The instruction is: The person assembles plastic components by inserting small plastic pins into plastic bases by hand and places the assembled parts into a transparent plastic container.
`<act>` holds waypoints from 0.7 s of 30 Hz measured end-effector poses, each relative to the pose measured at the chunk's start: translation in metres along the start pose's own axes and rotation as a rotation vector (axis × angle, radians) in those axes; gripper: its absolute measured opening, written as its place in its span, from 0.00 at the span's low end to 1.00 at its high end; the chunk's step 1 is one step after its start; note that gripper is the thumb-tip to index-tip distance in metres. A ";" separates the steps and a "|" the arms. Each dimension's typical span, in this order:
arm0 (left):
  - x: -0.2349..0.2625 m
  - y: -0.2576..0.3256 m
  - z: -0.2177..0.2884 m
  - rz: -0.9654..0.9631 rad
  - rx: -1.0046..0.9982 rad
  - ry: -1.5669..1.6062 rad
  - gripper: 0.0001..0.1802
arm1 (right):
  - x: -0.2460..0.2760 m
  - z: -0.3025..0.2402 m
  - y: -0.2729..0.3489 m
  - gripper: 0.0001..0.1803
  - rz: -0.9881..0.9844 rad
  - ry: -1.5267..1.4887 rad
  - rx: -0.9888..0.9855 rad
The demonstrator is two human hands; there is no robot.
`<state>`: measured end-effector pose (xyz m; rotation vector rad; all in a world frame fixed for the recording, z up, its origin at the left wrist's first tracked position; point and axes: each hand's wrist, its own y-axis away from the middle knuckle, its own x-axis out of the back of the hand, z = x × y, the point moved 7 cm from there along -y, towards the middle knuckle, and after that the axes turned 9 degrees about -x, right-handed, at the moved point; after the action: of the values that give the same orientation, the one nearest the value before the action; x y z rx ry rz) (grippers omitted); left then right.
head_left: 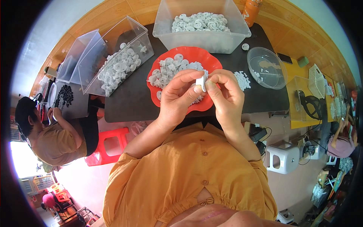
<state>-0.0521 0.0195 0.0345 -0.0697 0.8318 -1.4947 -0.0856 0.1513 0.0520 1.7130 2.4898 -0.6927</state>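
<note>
Above a red scalloped bowl (211,56), my left hand (179,90) pinches a small white plastic part (201,80) between thumb and fingers. My right hand (225,90) closes its thumb and forefinger on the right side of the same part. The two hands almost meet around it, so its exact shape is partly hidden. Many white round-headed plastic pieces (169,69) lie in the left of the bowl, and smaller white bits show behind my fingers. Just right of my right hand, a pile of small white pieces (242,80) rests on the dark table (130,100).
A large clear bin (202,39) of white parts stands at the back, and another clear bin (145,41) leans at left. A round clear dish (278,81), an orange bottle (251,11) and one loose part (245,46) are at right. A co-worker (56,140) sits at left near a red stool (109,145).
</note>
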 end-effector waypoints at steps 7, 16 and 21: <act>0.007 0.001 0.002 -0.013 -0.009 -0.113 0.17 | -0.001 0.007 -0.002 0.05 -0.044 -0.006 -0.051; 0.015 0.007 0.004 0.030 0.022 -0.136 0.16 | -0.007 0.007 -0.005 0.03 -0.065 0.102 0.037; 0.020 0.009 0.012 0.066 0.038 -0.167 0.16 | -0.015 0.006 -0.003 0.03 -0.073 0.152 0.072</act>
<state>-0.0412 -0.0030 0.0299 -0.1354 0.6656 -1.4210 -0.0835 0.1353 0.0521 1.7695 2.6718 -0.6906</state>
